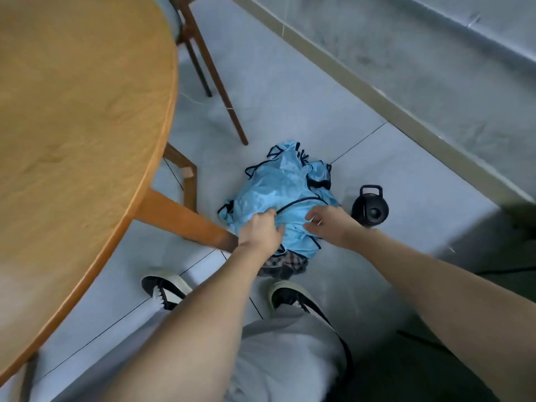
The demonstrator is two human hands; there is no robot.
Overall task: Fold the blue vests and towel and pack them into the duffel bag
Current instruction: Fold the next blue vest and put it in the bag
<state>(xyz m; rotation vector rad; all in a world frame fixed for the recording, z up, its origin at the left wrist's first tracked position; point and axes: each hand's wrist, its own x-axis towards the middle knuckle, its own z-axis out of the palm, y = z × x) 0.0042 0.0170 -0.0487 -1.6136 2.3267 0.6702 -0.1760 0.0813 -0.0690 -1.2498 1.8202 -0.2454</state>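
A crumpled heap of light blue vests (278, 192) with dark trim lies on the grey floor in front of my feet. My left hand (261, 230) grips the near left part of the heap, fingers curled into the fabric. My right hand (327, 224) grips the near right part, fingers bent into the cloth. A checked cloth (287, 265), possibly the towel, peeks out from under the heap's near edge. No duffel bag can be clearly made out.
A round wooden table (72, 126) fills the left side, one leg (185, 219) reaching the floor beside the heap. Chair legs (220, 91) stand behind. A black bottle with a loop handle (369, 208) stands right of the vests. A wall base (377, 97) runs diagonally behind.
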